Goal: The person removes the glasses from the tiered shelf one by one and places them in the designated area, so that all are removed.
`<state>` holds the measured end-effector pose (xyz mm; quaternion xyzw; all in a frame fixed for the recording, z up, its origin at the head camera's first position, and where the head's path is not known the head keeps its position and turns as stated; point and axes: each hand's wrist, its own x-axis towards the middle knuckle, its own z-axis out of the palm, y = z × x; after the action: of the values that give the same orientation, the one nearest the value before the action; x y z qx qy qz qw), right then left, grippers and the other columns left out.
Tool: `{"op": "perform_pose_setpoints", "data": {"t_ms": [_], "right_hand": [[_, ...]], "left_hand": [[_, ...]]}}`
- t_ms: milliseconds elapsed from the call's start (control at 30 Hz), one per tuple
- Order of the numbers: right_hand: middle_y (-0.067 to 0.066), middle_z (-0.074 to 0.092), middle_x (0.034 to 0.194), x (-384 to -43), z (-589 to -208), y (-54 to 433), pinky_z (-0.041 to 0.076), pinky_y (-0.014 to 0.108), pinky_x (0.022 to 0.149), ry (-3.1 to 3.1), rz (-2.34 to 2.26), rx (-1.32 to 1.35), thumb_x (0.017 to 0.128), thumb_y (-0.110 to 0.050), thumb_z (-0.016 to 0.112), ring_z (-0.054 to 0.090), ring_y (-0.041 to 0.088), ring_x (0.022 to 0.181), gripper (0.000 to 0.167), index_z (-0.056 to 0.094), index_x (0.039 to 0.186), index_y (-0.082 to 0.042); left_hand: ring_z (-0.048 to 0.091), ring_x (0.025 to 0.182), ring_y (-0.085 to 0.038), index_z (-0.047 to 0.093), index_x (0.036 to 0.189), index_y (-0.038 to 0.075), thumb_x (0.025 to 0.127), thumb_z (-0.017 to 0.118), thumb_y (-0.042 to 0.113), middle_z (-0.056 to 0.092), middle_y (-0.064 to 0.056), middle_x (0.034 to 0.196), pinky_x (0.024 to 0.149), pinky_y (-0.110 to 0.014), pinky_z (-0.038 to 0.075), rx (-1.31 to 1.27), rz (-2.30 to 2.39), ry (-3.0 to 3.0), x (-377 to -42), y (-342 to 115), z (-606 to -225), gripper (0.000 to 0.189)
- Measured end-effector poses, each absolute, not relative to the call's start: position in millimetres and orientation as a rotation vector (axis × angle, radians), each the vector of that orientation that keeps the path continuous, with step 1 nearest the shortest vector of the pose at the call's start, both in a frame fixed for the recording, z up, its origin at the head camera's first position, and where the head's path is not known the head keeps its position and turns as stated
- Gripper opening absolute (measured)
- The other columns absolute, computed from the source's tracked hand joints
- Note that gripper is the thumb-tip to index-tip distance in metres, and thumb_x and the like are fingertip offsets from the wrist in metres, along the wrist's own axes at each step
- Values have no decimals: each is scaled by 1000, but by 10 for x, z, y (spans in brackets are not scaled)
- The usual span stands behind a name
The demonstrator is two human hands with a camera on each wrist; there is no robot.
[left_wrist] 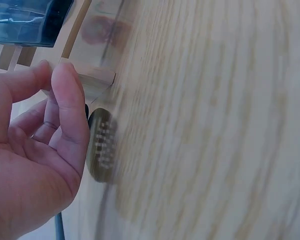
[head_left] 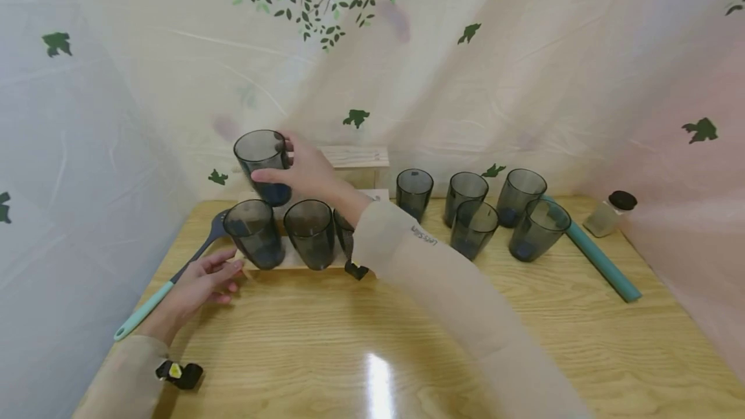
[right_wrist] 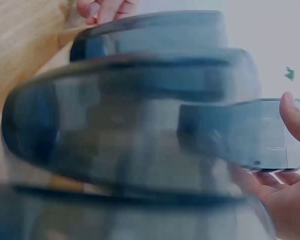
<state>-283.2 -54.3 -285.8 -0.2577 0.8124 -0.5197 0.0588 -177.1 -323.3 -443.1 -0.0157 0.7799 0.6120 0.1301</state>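
Observation:
My right hand [head_left: 311, 170] grips a smoky grey drinking glass [head_left: 259, 157] from its right side, upright above the back of a stepped wooden rack [head_left: 357, 158]. Whether its base touches a step is hidden. On the rack's front step stand two similar glasses, the left one [head_left: 254, 235] and the middle one [head_left: 310, 235], with a third [head_left: 342, 231] partly behind my right sleeve. My left hand [head_left: 206, 283] is at the rack's front left corner, where thumb and forefinger pinch its wooden edge [left_wrist: 97, 77]. The right wrist view shows the held glass [right_wrist: 230, 132] behind the nearer glasses.
Right of the rack, several more smoky glasses [head_left: 474, 228] stand upright on the wooden table [head_left: 465, 335]. Past them lie a teal tube [head_left: 605, 264] and a small black-lidded jar [head_left: 608, 215]. A mint-handled spatula [head_left: 145, 309] lies beside my left hand. Patterned cloth [head_left: 442, 83] hangs behind.

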Motion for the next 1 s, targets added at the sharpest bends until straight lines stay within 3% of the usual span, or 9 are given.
{"op": "perform_pose_setpoints", "data": {"t_ms": [233, 400, 733, 1000], "right_hand": [[-2, 53, 138, -2734, -2675, -68, 49, 32, 100, 2472, -1713, -779, 84, -38, 85, 52, 18, 128, 89, 37, 157, -19], [-2, 53, 141, -2631, -2658, 372, 50, 32, 99, 2472, -1801, -769, 84, -36, 86, 53, 18, 127, 90, 35, 157, -21], [-6, 53, 142, -2307, -2810, 1202, 50, 38, 102, 2440, -1971, -661, 86, -25, 85, 54, 15, 126, 82, 40, 154, -24], [-1, 52, 144, -2144, -3025, 1599, 49, 40, 103, 2531, -1898, -623, 86, -23, 85, 54, 19, 127, 84, 38, 156, -24]], "left_hand": [[65, 75, -10, 22, 159, 5, 105, 60, 26, 66, 4, 99, 60, -28, 58, -69, 1901, 2160, -1769, -3219, -4472, 69], [65, 74, -12, 23, 159, 9, 105, 60, 23, 67, 3, 97, 60, -28, 58, -51, 1963, 2097, -1766, -3209, -4496, 67], [66, 71, -11, 22, 160, 11, 104, 62, 22, 69, 3, 93, 59, -27, 57, -139, 2033, 2022, -1753, -3148, -4451, 70], [64, 68, -9, 23, 161, 14, 102, 64, 24, 68, 4, 91, 57, -26, 57, -248, 2014, 2062, -1731, -3069, -4399, 72]]}}
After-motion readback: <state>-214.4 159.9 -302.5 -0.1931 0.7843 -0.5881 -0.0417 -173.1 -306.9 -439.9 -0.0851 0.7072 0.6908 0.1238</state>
